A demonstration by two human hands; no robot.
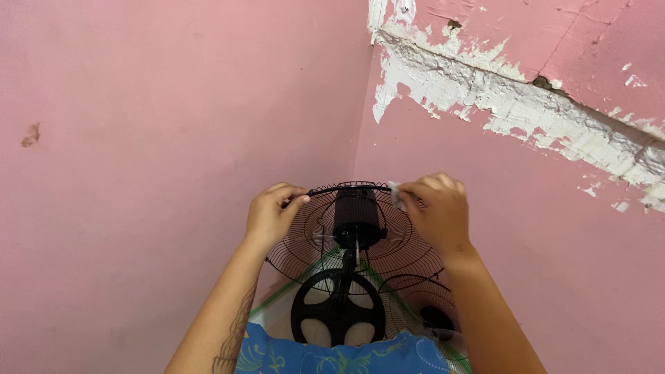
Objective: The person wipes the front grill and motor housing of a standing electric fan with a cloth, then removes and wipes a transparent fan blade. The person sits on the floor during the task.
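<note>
The fan's rear wire guard (360,239) stood in the pink corner, left hand (271,215) pinching its rim, right hand (435,208) closed on a white scrap (395,194) (cloth, probably); steadying suited wiping.

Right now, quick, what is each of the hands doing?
Left hand: closed on the black fan guard at its rim.
Right hand: closed on a small white piece at the rim.
</note>
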